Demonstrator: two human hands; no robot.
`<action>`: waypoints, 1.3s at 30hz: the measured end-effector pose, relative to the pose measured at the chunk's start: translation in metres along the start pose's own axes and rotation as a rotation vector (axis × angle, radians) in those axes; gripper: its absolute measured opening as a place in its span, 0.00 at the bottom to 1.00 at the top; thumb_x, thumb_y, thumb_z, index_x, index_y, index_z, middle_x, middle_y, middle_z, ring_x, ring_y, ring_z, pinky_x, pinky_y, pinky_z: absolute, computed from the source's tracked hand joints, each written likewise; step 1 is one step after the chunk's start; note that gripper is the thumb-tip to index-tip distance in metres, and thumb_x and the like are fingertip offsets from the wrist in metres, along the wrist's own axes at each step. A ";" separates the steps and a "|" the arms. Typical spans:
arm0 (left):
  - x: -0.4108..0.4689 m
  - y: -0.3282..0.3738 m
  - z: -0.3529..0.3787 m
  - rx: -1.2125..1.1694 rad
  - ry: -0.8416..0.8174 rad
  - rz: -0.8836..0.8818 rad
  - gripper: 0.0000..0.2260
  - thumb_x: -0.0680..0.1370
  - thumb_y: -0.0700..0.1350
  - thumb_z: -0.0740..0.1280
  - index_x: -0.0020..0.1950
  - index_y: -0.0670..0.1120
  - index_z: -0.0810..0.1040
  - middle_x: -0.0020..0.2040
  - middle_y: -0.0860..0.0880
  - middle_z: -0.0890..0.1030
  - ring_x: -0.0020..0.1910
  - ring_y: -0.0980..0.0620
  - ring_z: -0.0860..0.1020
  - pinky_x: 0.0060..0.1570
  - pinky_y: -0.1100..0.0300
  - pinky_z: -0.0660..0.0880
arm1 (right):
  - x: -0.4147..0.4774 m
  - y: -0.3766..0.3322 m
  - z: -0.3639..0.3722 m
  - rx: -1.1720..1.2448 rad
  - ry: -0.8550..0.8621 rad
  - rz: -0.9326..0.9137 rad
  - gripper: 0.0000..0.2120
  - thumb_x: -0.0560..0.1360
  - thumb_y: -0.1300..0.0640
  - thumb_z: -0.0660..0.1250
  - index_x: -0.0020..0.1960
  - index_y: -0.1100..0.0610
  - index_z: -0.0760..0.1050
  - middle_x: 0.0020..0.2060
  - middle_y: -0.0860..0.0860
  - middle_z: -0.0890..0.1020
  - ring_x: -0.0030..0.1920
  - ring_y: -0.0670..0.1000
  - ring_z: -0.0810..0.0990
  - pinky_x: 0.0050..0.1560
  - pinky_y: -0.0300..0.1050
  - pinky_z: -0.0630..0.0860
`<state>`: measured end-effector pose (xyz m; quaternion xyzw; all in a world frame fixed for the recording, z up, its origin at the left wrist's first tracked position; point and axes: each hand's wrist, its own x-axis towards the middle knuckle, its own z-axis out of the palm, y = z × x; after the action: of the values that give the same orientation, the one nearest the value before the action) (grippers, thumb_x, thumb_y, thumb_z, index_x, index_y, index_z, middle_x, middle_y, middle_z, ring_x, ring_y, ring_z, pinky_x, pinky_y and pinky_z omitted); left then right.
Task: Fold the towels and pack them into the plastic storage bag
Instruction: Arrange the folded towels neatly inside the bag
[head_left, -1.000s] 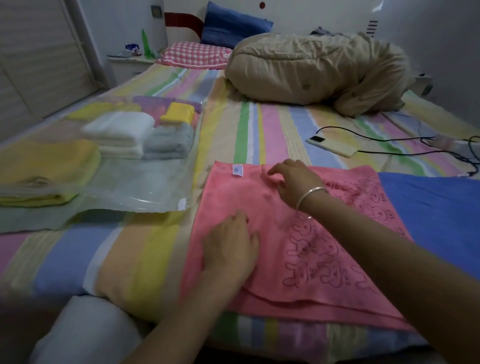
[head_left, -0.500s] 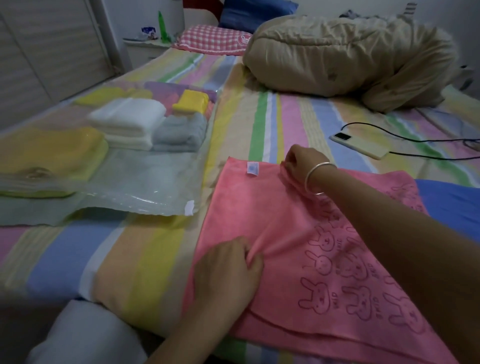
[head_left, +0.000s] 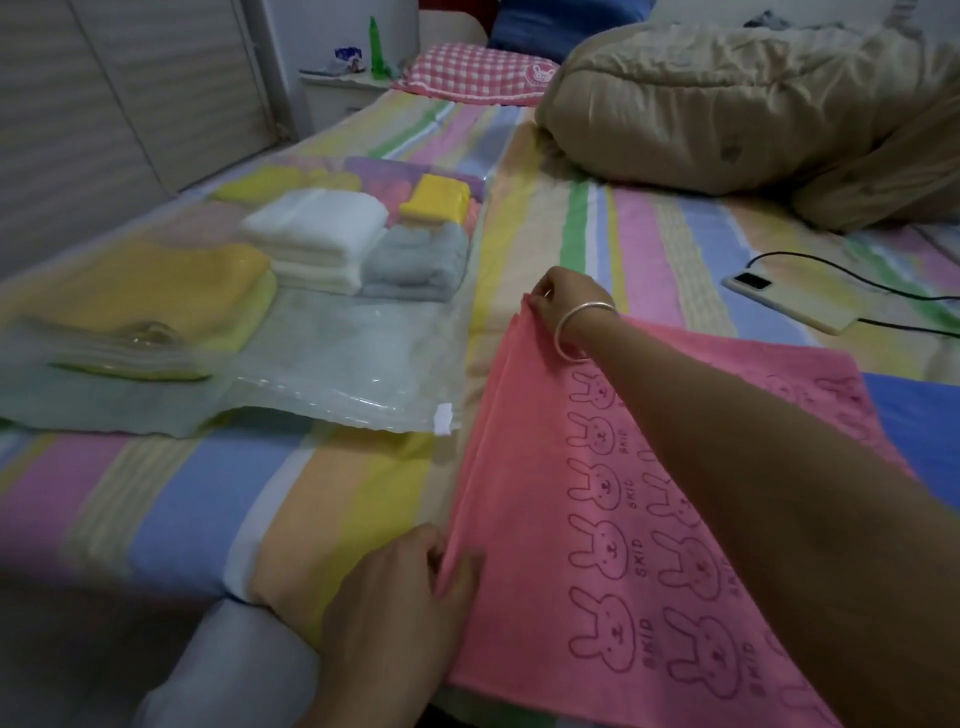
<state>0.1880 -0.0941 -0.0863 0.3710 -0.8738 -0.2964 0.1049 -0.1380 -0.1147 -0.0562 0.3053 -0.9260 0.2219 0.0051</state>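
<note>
A pink towel (head_left: 587, 561) printed with rabbits lies on the striped bed in front of me. My right hand (head_left: 563, 296), with a silver bangle on its wrist, pinches the towel's far left corner and holds it lifted. My left hand (head_left: 410, 587) grips the near left edge, fingers tucked under the fabric. To the left lies the clear plastic storage bag (head_left: 332, 364), its open mouth toward me. Folded towels sit in or on it: white (head_left: 317, 223), grey (head_left: 415, 260), small yellow (head_left: 436, 197) and a large yellow one (head_left: 171, 291).
A beige rolled duvet (head_left: 727, 104) fills the bed's far right. A phone (head_left: 795, 306) on a black cable lies right of the pink towel, and a blue cloth (head_left: 924, 431) lies beyond it. A checked pillow (head_left: 478, 73) and a nightstand (head_left: 343, 93) stand at the head.
Both hands went from flat on the pink towel to gripping its left edge. The edge is now lifted and pulled left, with the rabbit print showing on top.
</note>
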 end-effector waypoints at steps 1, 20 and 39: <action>0.001 -0.003 0.001 -0.017 -0.007 -0.005 0.20 0.75 0.62 0.62 0.32 0.49 0.66 0.27 0.51 0.72 0.29 0.57 0.71 0.29 0.60 0.63 | 0.001 -0.003 0.006 -0.010 -0.011 0.006 0.09 0.77 0.48 0.64 0.50 0.52 0.78 0.52 0.54 0.82 0.54 0.58 0.79 0.52 0.47 0.72; 0.007 -0.010 -0.001 0.015 -0.026 0.020 0.16 0.76 0.54 0.64 0.34 0.47 0.67 0.29 0.50 0.71 0.32 0.49 0.72 0.34 0.55 0.70 | -0.119 0.026 -0.015 -0.287 -0.166 -0.044 0.27 0.77 0.39 0.55 0.74 0.46 0.59 0.75 0.53 0.60 0.73 0.57 0.59 0.71 0.62 0.58; -0.026 0.042 0.080 0.505 -0.232 0.998 0.39 0.74 0.71 0.51 0.79 0.51 0.54 0.79 0.46 0.56 0.77 0.46 0.56 0.73 0.41 0.59 | -0.377 0.178 -0.090 -0.177 -0.018 -0.108 0.37 0.70 0.27 0.56 0.72 0.48 0.66 0.72 0.48 0.67 0.73 0.54 0.63 0.70 0.57 0.62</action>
<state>0.1494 -0.0179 -0.1245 -0.1080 -0.9927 -0.0318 0.0437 0.0570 0.2621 -0.1025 0.3550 -0.9242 0.1361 0.0357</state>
